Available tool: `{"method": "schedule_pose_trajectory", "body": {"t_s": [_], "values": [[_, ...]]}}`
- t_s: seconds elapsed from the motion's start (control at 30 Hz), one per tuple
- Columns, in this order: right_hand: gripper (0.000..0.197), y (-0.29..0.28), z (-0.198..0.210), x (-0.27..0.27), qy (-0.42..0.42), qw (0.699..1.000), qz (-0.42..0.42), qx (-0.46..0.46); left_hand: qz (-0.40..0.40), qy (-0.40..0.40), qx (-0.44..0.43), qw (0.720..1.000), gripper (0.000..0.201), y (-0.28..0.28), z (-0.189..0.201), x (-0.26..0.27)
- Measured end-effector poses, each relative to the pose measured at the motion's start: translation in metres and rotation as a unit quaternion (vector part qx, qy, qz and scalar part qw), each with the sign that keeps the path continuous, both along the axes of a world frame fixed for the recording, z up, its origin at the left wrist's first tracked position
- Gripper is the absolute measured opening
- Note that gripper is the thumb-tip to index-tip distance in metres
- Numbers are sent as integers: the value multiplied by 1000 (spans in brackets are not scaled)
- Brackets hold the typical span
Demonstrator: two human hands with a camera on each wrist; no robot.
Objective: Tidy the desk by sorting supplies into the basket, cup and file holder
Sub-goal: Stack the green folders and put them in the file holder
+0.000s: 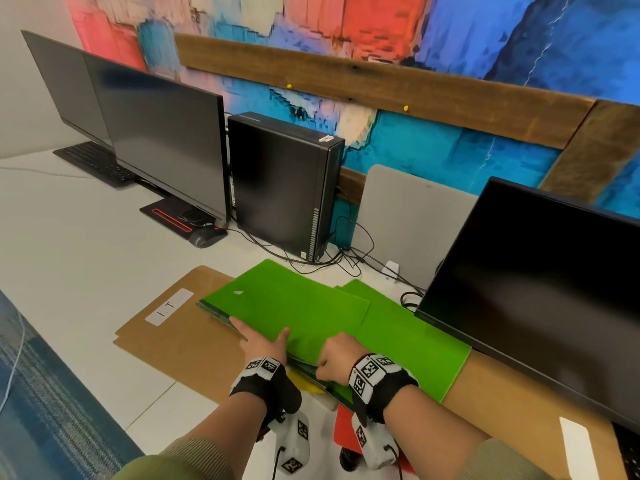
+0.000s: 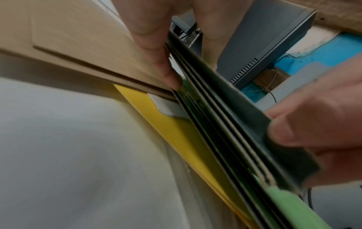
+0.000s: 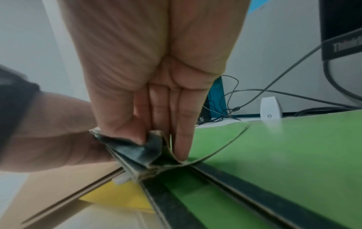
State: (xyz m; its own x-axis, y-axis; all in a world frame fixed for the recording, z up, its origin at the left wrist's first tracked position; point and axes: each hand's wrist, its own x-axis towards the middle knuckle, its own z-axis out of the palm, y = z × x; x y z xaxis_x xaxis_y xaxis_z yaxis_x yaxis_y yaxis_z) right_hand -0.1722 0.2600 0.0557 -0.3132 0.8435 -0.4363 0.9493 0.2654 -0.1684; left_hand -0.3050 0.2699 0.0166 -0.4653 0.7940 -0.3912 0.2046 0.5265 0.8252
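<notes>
A stack of green folders [image 1: 294,306] lies slanted on the desk, over brown folders [image 1: 180,337]. My left hand [image 1: 263,341] grips the stack's near edge, thumb on top and fingers [image 2: 154,51] at its side. My right hand [image 1: 336,362] pinches the stack's near corner [image 3: 152,144], bending the top covers upward. The folder edges [image 2: 225,116] fan apart between both hands. Another green folder [image 1: 415,344] lies flat to the right. Under the stack a yellow folder [image 1: 304,381] peeks out, with a red folder [image 1: 346,427] nearer me. No basket, cup or file holder is in view.
A black monitor [image 1: 536,289] stands close on the right, over another brown folder [image 1: 519,410]. Behind the folders stand a computer tower [image 1: 280,188], cables [image 1: 346,261] and a grey board [image 1: 408,220]. Two more monitors [image 1: 156,133], a keyboard and a mouse [image 1: 206,237] sit at left.
</notes>
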Motion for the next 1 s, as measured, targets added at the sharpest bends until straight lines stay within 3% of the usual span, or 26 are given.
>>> {"method": "schedule_pose_trajectory", "body": {"t_s": [0.17, 0.3, 0.53, 0.7, 1.0], "values": [[28, -11, 2, 5, 80, 995, -51, -20, 20, -23, 8, 999, 113, -1, 4, -4], [32, -17, 2, 23, 157, 976, -148, 40, 23, -50, -6, 998, 107, -2, 9, -12], [48, -29, -1, 57, 175, 941, -282, 59, -2, -73, 23, 997, 71, -11, 11, -15], [56, -55, 0, 74, 196, 921, -332, 63, -4, -74, 49, 996, 62, -33, 23, -3], [62, -122, 3, 123, 226, 898, -378, 21, -71, -66, 109, 989, 66, -112, 36, 39]]}}
